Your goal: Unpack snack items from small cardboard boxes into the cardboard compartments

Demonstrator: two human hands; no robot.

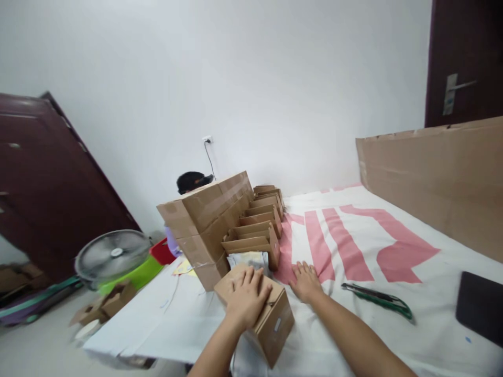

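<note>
My left hand (pixel 247 298) lies palm down on top of a small closed cardboard box (pixel 274 330) near the table's front edge, its fingers spread over the lid. On the box's near side is a small pale label. Flat on the cloth just right of the box rests my right hand (pixel 306 283), fingers apart and nothing in them. A grey-white packet (pixel 251 258) sits right behind the box. Beyond it runs a row of open cardboard boxes (pixel 249 243). To the right of my right hand a green utility knife (pixel 379 301) lies on the cloth.
Taped cardboard cartons (pixel 204 222) form a wall left of the row; a person's black cap (pixel 192 181) shows behind it. A cardboard panel (pixel 432 173) edges the right side. A dark flat object (pixel 481 309) lies at right. A fan (pixel 113 256) stands on the left.
</note>
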